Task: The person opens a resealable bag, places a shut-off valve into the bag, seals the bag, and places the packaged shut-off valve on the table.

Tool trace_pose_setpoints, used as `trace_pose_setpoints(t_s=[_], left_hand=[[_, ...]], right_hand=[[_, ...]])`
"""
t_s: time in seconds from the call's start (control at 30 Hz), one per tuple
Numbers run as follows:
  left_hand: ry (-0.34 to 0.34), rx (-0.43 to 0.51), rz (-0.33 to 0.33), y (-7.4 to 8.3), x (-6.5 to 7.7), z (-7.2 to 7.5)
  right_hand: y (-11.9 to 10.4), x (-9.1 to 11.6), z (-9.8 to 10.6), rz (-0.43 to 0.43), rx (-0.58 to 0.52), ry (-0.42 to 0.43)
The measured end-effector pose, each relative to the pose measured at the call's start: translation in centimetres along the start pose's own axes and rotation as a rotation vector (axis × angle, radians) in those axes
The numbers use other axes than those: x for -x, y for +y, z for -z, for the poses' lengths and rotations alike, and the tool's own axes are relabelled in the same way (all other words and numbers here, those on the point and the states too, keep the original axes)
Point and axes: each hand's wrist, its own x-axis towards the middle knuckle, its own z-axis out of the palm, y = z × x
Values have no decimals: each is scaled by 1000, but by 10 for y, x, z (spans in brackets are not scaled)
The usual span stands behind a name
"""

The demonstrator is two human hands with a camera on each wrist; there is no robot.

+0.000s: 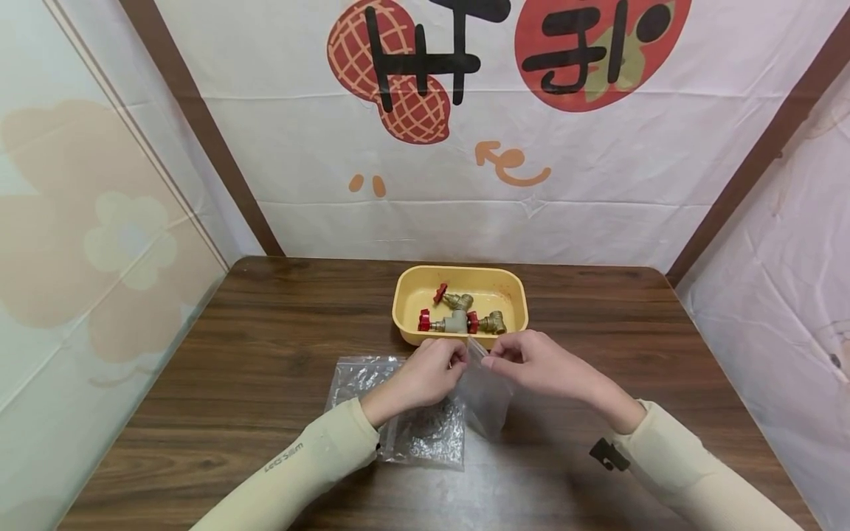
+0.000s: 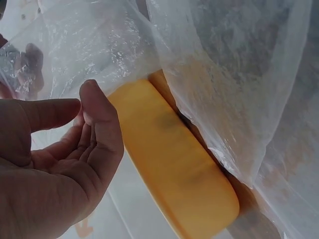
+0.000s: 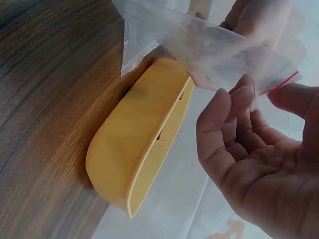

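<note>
A clear zip-lock bag (image 1: 487, 402) hangs between the two hands, its top edge near the front of the yellow basin. My left hand (image 1: 434, 369) pinches the bag's upper edge between thumb and index finger, the other fingers curled. My right hand (image 1: 538, 361) holds the opposite side of the same edge; in the right wrist view a red zip strip (image 3: 281, 83) runs between its thumb and fingers. Beneath the left hand, more clear plastic bags (image 1: 425, 442) lie flat on the table, partly covered by that forearm.
Just beyond the hands stands the yellow basin (image 1: 405, 335). Inside are brass valves (image 1: 458, 301) with red handwheels (image 1: 440, 293) and a grey fitting (image 1: 455, 321). The dark wooden table (image 1: 285, 317) meets a printed cloth wall (image 1: 465, 228) at the back.
</note>
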Motion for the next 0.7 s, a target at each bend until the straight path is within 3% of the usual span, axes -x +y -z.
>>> trace_pose_setpoints(t_s=[0.4, 0.7], left_hand=[[-7, 11, -16, 2, -3, 1], [38, 118, 19, 13, 4, 8]], right_hand=[[-7, 1, -2, -27, -64, -50], [-9, 2, -7, -35, -75, 26]])
